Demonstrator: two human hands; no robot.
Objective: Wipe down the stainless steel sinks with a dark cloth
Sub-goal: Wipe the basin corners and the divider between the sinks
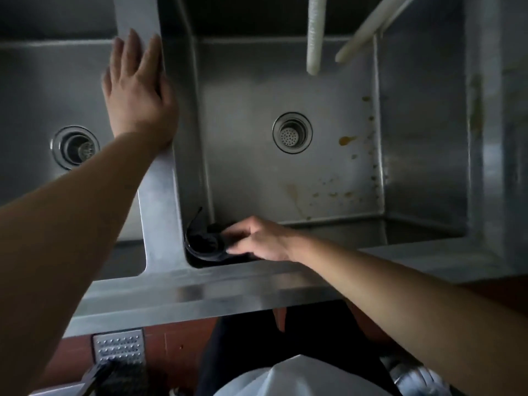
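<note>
Steel surrounds us: two stainless basins split by a divider (160, 195), the right sink (423, 138) flecked with brown stains (347, 140) at three o'clock of its drain (292, 132). Our left hand (137, 92) lies flat, fingers straight, on the divider at ten o'clock. Our right hand (258, 238) pinches the dark cloth (204, 241) into the right sink's near-left corner. Two pale hoses (315, 32) hang at twelve o'clock. Red-brown floor (171, 344) lies below. We see no readable writing.

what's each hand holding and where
The right hand grips the dark cloth by its right side. The left hand holds nothing, resting flat on the divider.
</note>
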